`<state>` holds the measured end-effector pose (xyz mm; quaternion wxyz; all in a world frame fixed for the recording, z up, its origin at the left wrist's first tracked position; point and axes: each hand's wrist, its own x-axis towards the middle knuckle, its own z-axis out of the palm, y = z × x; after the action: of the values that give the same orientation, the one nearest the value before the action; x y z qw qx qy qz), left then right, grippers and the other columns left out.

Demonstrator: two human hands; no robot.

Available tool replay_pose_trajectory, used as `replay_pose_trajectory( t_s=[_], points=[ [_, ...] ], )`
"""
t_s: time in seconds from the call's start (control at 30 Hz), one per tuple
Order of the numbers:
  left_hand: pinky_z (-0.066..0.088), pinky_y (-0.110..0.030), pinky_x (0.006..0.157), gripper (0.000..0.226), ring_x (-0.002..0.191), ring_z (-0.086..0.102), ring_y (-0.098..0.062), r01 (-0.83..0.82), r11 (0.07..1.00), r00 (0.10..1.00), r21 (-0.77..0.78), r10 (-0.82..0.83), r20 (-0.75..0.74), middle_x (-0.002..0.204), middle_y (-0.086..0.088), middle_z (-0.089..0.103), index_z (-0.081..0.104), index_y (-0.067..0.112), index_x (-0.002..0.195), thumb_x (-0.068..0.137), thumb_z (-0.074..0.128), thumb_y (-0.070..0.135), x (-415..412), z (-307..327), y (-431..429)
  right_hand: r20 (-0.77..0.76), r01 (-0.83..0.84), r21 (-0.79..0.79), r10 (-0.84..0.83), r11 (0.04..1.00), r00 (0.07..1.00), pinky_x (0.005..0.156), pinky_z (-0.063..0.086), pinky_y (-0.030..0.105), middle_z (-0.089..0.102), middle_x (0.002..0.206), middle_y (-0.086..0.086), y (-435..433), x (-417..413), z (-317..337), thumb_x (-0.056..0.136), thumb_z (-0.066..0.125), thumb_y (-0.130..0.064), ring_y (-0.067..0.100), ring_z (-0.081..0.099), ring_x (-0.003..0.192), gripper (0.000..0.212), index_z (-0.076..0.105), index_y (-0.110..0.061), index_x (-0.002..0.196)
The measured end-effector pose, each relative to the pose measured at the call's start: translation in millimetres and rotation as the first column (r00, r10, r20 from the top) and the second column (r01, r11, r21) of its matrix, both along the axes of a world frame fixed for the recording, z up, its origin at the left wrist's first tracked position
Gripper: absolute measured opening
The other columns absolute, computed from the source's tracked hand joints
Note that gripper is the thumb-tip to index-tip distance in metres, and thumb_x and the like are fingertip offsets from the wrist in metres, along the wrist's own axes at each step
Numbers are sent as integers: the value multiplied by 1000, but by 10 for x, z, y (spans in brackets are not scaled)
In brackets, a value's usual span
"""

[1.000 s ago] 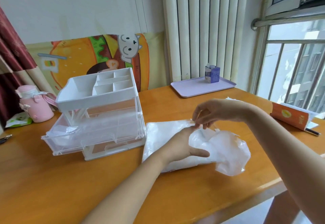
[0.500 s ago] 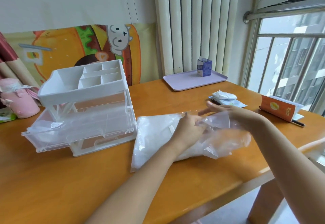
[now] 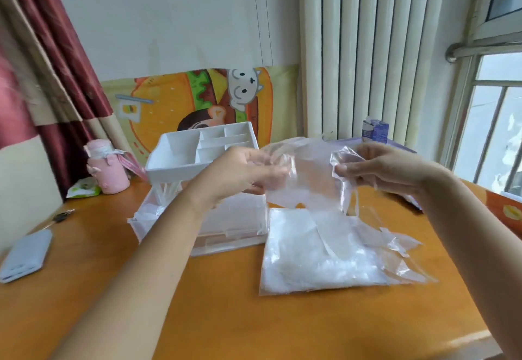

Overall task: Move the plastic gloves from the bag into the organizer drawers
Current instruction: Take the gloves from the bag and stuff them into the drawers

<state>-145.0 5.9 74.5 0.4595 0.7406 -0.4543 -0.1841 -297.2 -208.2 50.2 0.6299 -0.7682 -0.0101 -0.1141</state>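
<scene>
My fingers (image 3: 271,174) pinch a thin, crinkly clear plastic glove (image 3: 308,181), stretched between left hand (image 3: 243,173) and right hand (image 3: 387,167) above the flat glossy bag (image 3: 316,261) on the smooth wooden bench (image 3: 226,309); behind stands the boxy white organizer (image 3: 180,159).

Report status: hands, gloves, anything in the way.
Left hand and right hand both pinch a plastic glove, held above the bag. Organizer left of bag; left forearm crosses its front.

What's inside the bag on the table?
A flat white stack of gloves fills the bag. Their number cannot be told. The bag's far edge is covered by the glove that the left hand and right hand hold up.
</scene>
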Motion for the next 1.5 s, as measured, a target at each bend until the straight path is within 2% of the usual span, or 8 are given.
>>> replay_pose_trajectory(
  t_s=[0.13,0.4,0.63,0.9,1.13,1.27,1.37,1.5],
  points=[
    [57,-23,69,25,74,70,-12,-46,997,999,-59,44,-27,84,-5,73,70,10,101,82,73,26,200,62,210,-73,-47,-142,37,989,997,81,53,21,71,89,-4,243,336,271,76,64,-12,8,65,86,18,67,-11,94],
    [35,-13,40,28,35,42,-2,-423,899,898,-114,433,75,47,8,63,65,5,74,91,65,27,684,167,594,-112,52,-475,-118,879,987,53,47,19,52,62,4,531,1129,585,89,65,-19,14,47,56,19,69,-11,73],
    [36,-16,43,31,34,43,-1,-549,815,821,186,485,301,43,7,61,63,5,64,87,68,25,934,23,927,70,241,-665,-262,707,963,43,40,9,61,53,-5,834,1571,450,79,74,-19,1,56,42,19,66,-7,66],
    [35,-26,52,39,49,50,-13,-657,752,700,59,578,420,47,2,57,62,6,58,84,71,33,1051,23,1064,312,392,-779,-239,489,919,55,38,28,54,60,1,1044,1706,371,74,79,-32,17,48,58,32,64,-3,69],
    [35,-26,54,28,57,50,-15,-516,855,754,-55,484,444,54,1,50,63,8,68,82,73,29,1053,232,993,482,435,-830,56,349,875,110,28,29,42,142,0,1269,1728,716,67,82,-43,19,35,133,89,40,-22,142],
    [41,-36,59,40,60,49,-21,-422,905,777,-45,387,496,65,-9,47,61,-3,74,81,74,34,1068,441,894,326,295,-918,81,265,942,85,39,19,62,116,-3,1546,1854,960,70,81,-37,12,53,106,58,59,-22,122],
    [36,-32,62,35,66,49,-19,-410,899,789,-152,433,436,70,-8,58,72,5,87,81,75,39,1101,480,905,202,201,-912,-36,358,979,52,38,12,68,74,-9,1561,1871,1113,79,75,-30,-1,55,64,8,70,-23,79],
    [47,-22,86,40,98,66,-16,-240,961,970,-134,241,-9,111,-10,71,70,9,109,77,72,33,1045,337,914,65,163,-637,-158,754,985,61,42,22,61,76,4,1438,1789,1174,84,71,-25,15,55,69,15,70,-10,83]
  ],
)
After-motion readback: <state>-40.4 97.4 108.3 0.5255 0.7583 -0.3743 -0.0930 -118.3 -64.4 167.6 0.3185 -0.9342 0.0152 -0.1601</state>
